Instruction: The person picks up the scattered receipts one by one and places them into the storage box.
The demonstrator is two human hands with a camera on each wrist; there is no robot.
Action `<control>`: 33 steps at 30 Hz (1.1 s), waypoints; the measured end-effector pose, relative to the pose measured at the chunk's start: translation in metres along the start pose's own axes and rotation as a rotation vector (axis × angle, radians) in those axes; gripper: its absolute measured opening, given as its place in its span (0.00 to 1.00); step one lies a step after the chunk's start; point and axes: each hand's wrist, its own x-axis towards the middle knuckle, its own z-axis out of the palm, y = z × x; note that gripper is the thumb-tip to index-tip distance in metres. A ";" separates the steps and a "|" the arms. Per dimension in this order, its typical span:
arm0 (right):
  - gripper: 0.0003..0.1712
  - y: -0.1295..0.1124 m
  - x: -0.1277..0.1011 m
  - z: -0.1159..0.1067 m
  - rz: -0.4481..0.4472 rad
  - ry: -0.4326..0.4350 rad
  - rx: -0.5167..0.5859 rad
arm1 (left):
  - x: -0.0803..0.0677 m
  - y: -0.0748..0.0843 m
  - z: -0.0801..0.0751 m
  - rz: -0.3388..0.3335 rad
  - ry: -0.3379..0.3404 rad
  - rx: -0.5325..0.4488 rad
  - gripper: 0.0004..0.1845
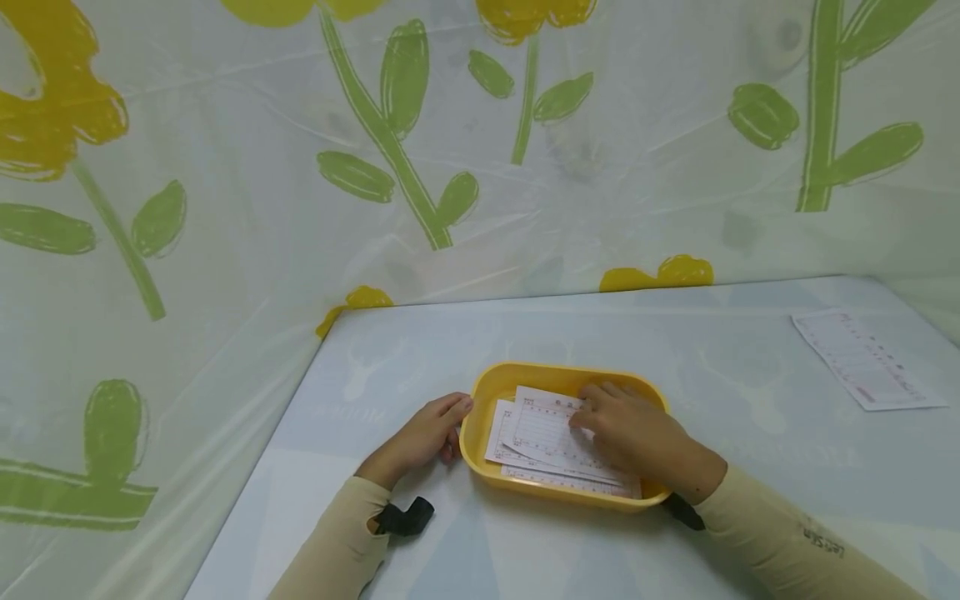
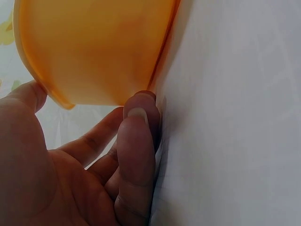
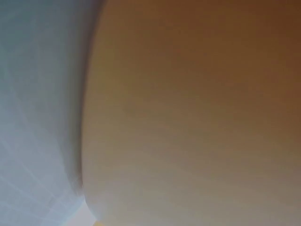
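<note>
Fingers of your right hand (image 1: 633, 433) are lying fairly straight and pressing down on the top sheet of the paper slips (image 1: 543, 437), which are sitting stacked inside the yellow tray (image 1: 480, 454); whether a fingertip is pinching an edge, you cannot tell from the head view, and the right wrist view is giving only a blur of the tray's wall. Your left hand (image 1: 423, 437) is resting on the table (image 1: 750, 392) at the tray's left end, its fingers loosely curled and touching the outside wall without gripping it; the left wrist view is showing the thumb up by the rim and the fingertips (image 2: 138, 106) against the base of the yellow tray (image 2: 99, 47). The tray is standing near the front middle of the table. Another printed sheet (image 1: 862, 358) is lying flat, well apart, toward the far right corner.
</note>
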 end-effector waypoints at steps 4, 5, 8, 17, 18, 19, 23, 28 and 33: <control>0.15 0.001 -0.001 0.000 -0.008 0.000 0.006 | 0.001 0.000 0.000 0.003 0.002 -0.005 0.27; 0.15 0.001 -0.001 0.000 -0.009 0.001 0.005 | 0.001 0.001 0.000 0.003 0.001 -0.006 0.27; 0.14 0.002 -0.001 0.000 -0.008 0.002 0.007 | 0.002 0.000 0.001 0.003 -0.002 -0.005 0.27; 0.13 0.001 -0.002 0.000 0.021 0.002 0.019 | 0.003 0.000 0.001 -0.002 -0.004 0.002 0.27; 0.13 0.001 -0.001 0.000 0.021 0.009 0.023 | 0.003 0.000 0.001 0.002 -0.004 0.005 0.28; 0.13 0.002 -0.001 0.000 0.020 0.019 0.031 | 0.002 -0.001 0.001 0.002 -0.004 0.006 0.27; 0.14 0.003 0.001 0.001 -0.002 0.062 0.068 | 0.001 -0.001 0.001 0.006 -0.004 0.008 0.27; 0.15 0.006 0.002 0.002 -0.024 0.108 0.116 | 0.000 -0.002 0.001 0.011 -0.011 0.004 0.27; 0.14 0.008 0.000 -0.004 -0.033 0.160 0.138 | -0.001 -0.001 0.001 0.017 -0.010 -0.003 0.26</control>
